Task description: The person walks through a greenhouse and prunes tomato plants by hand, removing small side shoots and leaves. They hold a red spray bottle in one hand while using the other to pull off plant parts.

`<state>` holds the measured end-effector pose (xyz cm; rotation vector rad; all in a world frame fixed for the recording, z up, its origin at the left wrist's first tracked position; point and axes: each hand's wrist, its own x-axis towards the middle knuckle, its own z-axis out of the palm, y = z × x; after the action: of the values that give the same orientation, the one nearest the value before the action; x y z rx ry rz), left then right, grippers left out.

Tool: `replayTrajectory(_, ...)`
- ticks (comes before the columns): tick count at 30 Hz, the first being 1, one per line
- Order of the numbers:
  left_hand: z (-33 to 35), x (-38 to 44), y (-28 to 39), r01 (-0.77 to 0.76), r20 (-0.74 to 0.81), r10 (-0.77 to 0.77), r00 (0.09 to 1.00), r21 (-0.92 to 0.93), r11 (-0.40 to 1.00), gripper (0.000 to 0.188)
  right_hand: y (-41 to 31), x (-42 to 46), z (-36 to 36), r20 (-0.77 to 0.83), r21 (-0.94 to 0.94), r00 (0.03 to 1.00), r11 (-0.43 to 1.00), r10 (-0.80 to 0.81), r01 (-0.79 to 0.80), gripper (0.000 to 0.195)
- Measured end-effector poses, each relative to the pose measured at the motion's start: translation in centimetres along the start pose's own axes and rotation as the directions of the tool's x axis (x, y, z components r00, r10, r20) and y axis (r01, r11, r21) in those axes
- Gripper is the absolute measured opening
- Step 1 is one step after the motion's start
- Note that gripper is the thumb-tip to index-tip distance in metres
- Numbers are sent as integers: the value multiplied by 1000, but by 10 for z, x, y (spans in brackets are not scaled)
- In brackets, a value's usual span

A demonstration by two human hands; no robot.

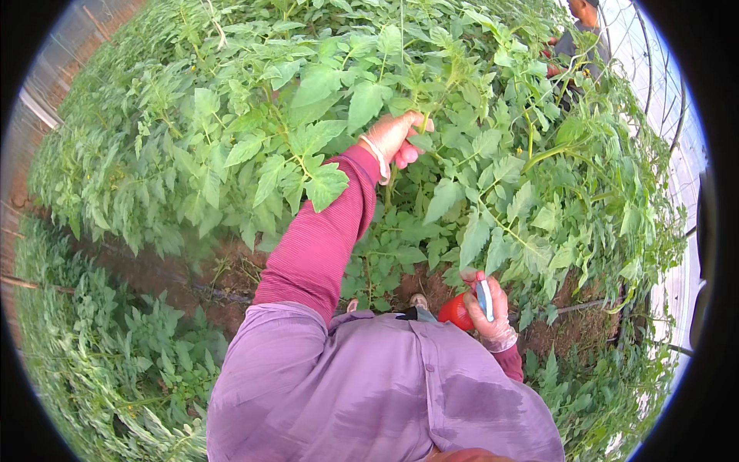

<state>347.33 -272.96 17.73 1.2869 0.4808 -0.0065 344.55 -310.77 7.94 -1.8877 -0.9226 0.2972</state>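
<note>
My left hand (397, 140), in a thin clear glove, reaches forward into the tomato plants. Its fingers close around a green tomato stem (426, 122) near the leafy top, with leaves covering part of the grip. Lower down, close to my body, my right hand (493, 316) wears a similar clear glove. It grips a spray bottle (455, 313) with a red body, holding it by the neck below the spray head (484, 294), which is red, white and blue. Compound tomato leaves (499, 222) hang just above the nozzle.
Dense tomato plants (173, 115) fill the row ahead, and more foliage (161, 352) grows behind on the left. A dark irrigation hose (222, 293) crosses the soil path (138, 271). Another person (586, 43) stands among plants at far right, by the greenhouse film wall (664, 75).
</note>
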Motion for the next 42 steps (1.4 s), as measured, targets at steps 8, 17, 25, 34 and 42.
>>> replayTrajectory(8,-19,-72,-22,-59,199,86,976,-141,988,40,6,-20,-6,33,-32,999,999,-1,3,38)
replayTrajectory(17,-26,-115,-52,-237,161,264,951,-172,956,42,71,5,-22,290,485,914,780,284,-396,26)
replayTrajectory(25,9,-94,-74,-480,82,517,852,-272,834,59,27,-10,-36,117,728,984,662,135,-178,31)
replayTrajectory(34,37,-118,-62,-495,213,777,592,857,142,36,10,-28,-56,-90,98,993,992,-72,81,37)
replayTrajectory(42,63,-54,3,-577,-161,606,779,194,794,58,13,-31,-53,-111,100,992,993,-56,67,39)
